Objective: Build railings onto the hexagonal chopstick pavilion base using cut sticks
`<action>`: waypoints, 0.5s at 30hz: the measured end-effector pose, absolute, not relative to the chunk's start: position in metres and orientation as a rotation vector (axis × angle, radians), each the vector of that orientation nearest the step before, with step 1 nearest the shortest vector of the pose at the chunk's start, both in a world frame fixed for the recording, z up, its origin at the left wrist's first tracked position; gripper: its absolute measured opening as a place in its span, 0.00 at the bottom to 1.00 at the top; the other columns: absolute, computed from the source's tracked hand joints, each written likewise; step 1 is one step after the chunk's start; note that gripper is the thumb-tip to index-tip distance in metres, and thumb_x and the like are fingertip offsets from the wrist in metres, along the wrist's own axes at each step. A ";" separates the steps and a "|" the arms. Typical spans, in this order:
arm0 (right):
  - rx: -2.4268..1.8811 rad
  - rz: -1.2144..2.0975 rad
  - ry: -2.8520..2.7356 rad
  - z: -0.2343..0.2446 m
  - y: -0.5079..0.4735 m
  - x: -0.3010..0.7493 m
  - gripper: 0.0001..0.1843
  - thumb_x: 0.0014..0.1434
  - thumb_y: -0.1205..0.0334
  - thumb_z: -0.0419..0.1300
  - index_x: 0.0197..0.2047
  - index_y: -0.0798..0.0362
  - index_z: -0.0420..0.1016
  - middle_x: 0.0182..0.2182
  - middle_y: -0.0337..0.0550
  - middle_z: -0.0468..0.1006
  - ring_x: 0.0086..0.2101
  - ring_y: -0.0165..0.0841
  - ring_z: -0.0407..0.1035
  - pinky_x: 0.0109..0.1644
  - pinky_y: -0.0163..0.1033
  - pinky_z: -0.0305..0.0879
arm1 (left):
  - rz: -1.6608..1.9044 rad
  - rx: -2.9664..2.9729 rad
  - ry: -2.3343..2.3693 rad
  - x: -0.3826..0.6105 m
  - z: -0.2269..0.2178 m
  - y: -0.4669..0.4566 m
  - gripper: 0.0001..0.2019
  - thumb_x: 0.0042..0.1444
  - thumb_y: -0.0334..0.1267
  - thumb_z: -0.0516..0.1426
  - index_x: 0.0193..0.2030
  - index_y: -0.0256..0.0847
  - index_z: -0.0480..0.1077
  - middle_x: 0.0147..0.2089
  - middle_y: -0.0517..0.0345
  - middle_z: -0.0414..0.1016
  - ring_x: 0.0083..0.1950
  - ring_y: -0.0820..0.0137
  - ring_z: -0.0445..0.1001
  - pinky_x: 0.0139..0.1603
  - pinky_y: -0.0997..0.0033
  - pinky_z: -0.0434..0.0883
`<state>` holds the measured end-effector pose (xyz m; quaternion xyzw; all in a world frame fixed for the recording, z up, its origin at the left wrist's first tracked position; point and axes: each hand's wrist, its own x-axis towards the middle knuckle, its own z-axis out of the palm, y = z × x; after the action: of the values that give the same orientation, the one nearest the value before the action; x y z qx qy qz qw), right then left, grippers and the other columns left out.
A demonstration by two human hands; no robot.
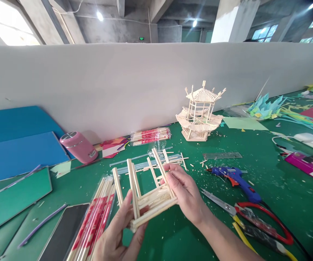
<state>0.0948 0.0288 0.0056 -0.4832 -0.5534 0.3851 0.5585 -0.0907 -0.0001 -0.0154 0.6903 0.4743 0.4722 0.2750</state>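
Between my two hands is a small wooden stick frame [153, 212], with several posts standing up from a flat base. My left hand [118, 232] grips its near left corner, the thumb against a post and fingers under the base. On the right side, my right hand [185, 192] pinches a post between thumb and fingers. The frame is held above the green table [167, 239], slightly tilted. Beyond it lie clear glue sticks [145, 166] and loose wooden pieces. A wrapped bundle of chopsticks [94, 214] rests beside my left hand.
A stick pagoda model [200, 116] stands at the back. To the right lie a blue glue gun [235, 177], scissors [224, 204], a ruler [223, 155] and a magenta device [307, 165]. At left are a pink canister [79, 146], coloured boards [17, 152] and a phone-like black slab [64, 232].
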 end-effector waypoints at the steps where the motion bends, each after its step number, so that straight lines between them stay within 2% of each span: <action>1: -1.142 0.907 -1.308 0.005 0.029 0.095 0.18 0.61 0.53 0.48 0.31 0.51 0.75 0.45 0.44 0.67 0.48 0.35 0.62 0.51 0.41 0.58 | 1.251 1.857 1.273 -0.091 -0.015 -0.001 0.25 0.56 0.36 0.55 0.61 0.44 0.57 0.44 0.55 0.79 0.45 0.65 0.76 0.48 0.68 0.72; 6: -1.152 0.878 -1.328 0.007 0.030 0.098 0.17 0.61 0.53 0.49 0.32 0.50 0.76 0.46 0.44 0.67 0.51 0.37 0.59 0.53 0.43 0.55 | 1.203 1.833 1.350 -0.087 -0.013 -0.006 0.24 0.55 0.36 0.55 0.60 0.44 0.58 0.43 0.55 0.79 0.42 0.67 0.78 0.46 0.69 0.73; 15: -1.178 0.821 -1.389 0.010 0.029 0.095 0.18 0.61 0.55 0.48 0.24 0.51 0.68 0.43 0.44 0.67 0.50 0.37 0.58 0.51 0.43 0.53 | 1.166 1.903 1.252 -0.087 -0.011 -0.004 0.28 0.55 0.29 0.54 0.61 0.49 0.54 0.51 0.58 0.75 0.47 0.68 0.75 0.47 0.71 0.73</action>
<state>0.0949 0.0293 0.0103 -0.4960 -0.5845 0.3455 0.5413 -0.0867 -0.0043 -0.0113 0.7124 0.4687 0.4363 0.2872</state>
